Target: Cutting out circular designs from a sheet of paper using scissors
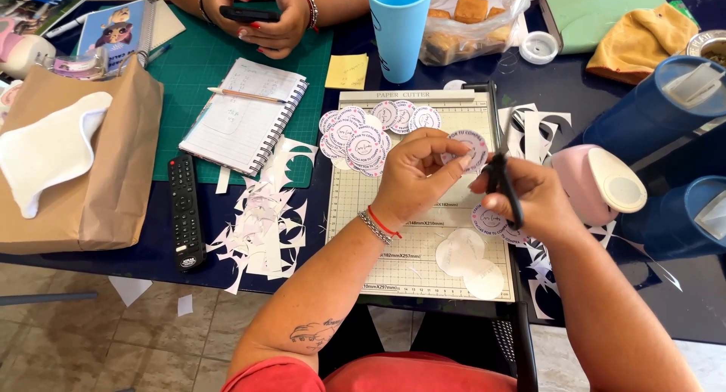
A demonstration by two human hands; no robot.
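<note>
The round white paper sticker with a pink printed ring [474, 146] is pinched at its edge by the fingertips of the left hand [414, 174], held up just above the cream gridded paper-cutter board [408, 263]. Beside it, the right hand [529, 199] is closed around the handles of the black scissors [503, 182], whose blades meet the sticker's right edge.

Up and left of the left hand, a heap of finished round stickers [363, 135] lies on the board's top corner; below the hands, plain white paper discs [465, 260] rest near the board's lower edge. Just right of the right hand stands a pink circle punch [594, 184], and past it two dark blue cylinders [665, 105], their insides hidden.

Left of the left hand, white paper offcuts [265, 226] litter the dark blue table [151, 252], then a black remote control [185, 210] and a spiral notebook [246, 116] on a green cutting mat [197, 63].

Beyond the hands stand a light blue plastic cup [398, 29], its contents out of sight, and a clear plastic bag holding brown baked squares [473, 18]. At the far edge another person's hands [261, 10] hold a dark phone.

Far left, a brown paper bag [113, 173] shows white cloth in its mouth. Little bare table remains near the front edge.
</note>
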